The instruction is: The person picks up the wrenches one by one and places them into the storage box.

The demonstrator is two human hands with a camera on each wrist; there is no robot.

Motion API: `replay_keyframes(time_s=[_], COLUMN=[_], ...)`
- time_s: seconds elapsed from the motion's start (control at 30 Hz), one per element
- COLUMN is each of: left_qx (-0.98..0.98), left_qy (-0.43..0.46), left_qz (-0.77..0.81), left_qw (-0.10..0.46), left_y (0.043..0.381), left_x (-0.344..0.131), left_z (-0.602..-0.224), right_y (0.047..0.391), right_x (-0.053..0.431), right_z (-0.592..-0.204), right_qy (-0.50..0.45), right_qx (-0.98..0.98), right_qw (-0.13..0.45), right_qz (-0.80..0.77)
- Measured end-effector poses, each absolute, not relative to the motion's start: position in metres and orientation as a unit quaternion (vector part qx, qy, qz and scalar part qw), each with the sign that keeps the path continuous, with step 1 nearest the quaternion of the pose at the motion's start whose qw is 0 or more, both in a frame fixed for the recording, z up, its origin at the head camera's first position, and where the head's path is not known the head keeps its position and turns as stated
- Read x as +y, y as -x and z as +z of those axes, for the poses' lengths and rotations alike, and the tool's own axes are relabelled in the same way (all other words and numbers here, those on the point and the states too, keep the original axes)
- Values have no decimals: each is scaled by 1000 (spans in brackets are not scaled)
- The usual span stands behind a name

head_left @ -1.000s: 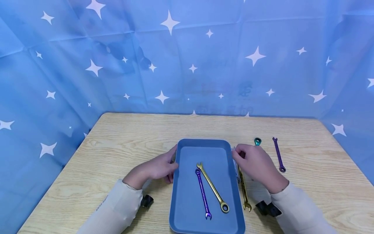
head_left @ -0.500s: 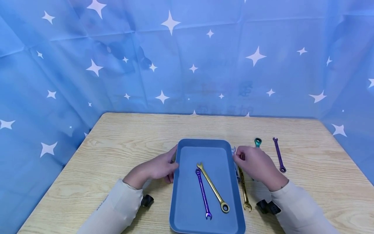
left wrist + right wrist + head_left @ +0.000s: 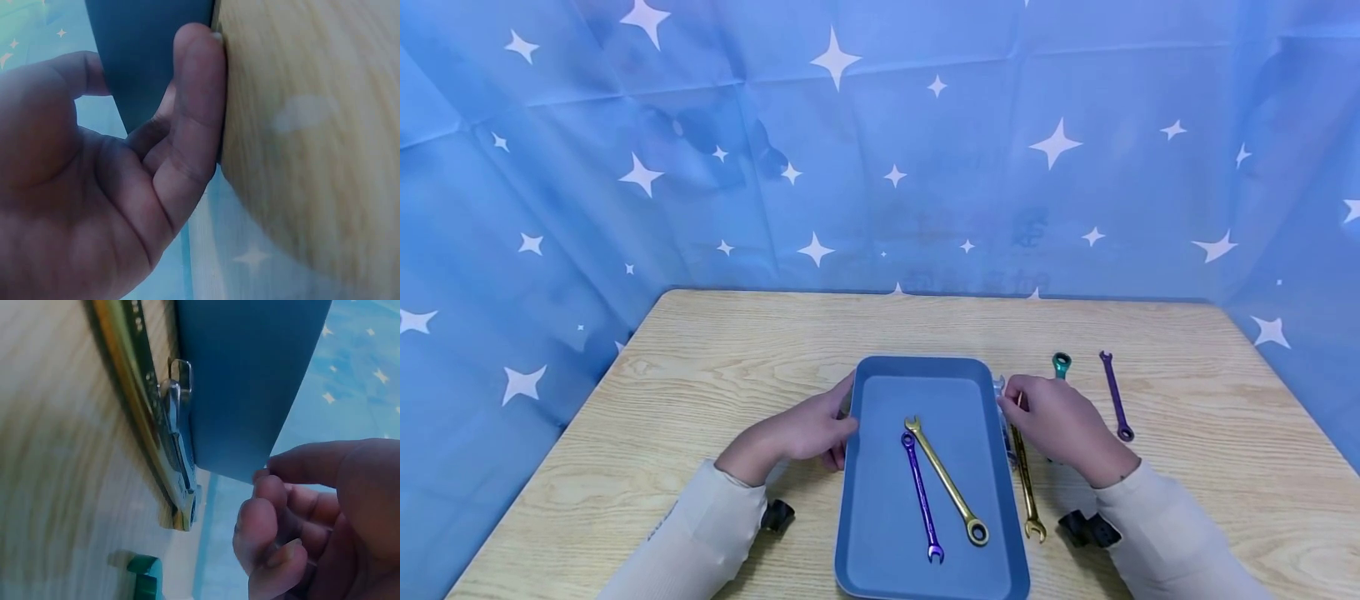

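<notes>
At the left side of the blue tray (image 3: 887, 517), my left hand (image 3: 797, 425) grips it, thumb at the rim and fingers against the outer wall. A purple wrench (image 3: 921, 496) and a gold wrench (image 3: 943, 477) lie inside the tray. My right hand (image 3: 1060, 421) hovers beside the tray's right rim, fingers curled and fingertips together, with nothing visible between them. Below it, another gold wrench (image 3: 1026, 487) and a silver wrench (image 3: 172, 406) lie close along the tray's right wall. My right hand partly covers a green wrench (image 3: 1061, 363).
A second purple wrench (image 3: 1117, 396) rests farther right on the wooden table (image 3: 760, 333). Behind the table hangs a blue cloth (image 3: 925, 208) with white stars. A dark wrist camera (image 3: 1090, 530) sits under the right sleeve.
My right hand has shifted slightly right, away from the tray's rim, uncovering the silver wrench's end. My left hand, the tray and the wrenches have not moved.
</notes>
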State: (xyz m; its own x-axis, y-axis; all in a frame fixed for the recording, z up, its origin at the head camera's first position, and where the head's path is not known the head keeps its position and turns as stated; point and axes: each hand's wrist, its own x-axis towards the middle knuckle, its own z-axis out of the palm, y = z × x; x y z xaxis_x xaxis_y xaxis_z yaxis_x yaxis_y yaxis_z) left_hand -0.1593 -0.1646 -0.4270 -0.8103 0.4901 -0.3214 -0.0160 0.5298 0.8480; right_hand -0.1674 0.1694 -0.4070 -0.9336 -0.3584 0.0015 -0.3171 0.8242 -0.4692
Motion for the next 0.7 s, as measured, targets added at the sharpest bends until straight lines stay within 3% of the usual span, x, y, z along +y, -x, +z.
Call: replay_keyframes(time_s=[0.7], left_qx=[831], left_qy=[-145], left_qz=[462], left_qw=[272], left_y=[160], left_x=[-164], left_z=[-427], right_y=[171], right_x=[169], right_z=[-422], right_qy=[205], right_qx=[959], right_qw=[69], right_qz=[-181])
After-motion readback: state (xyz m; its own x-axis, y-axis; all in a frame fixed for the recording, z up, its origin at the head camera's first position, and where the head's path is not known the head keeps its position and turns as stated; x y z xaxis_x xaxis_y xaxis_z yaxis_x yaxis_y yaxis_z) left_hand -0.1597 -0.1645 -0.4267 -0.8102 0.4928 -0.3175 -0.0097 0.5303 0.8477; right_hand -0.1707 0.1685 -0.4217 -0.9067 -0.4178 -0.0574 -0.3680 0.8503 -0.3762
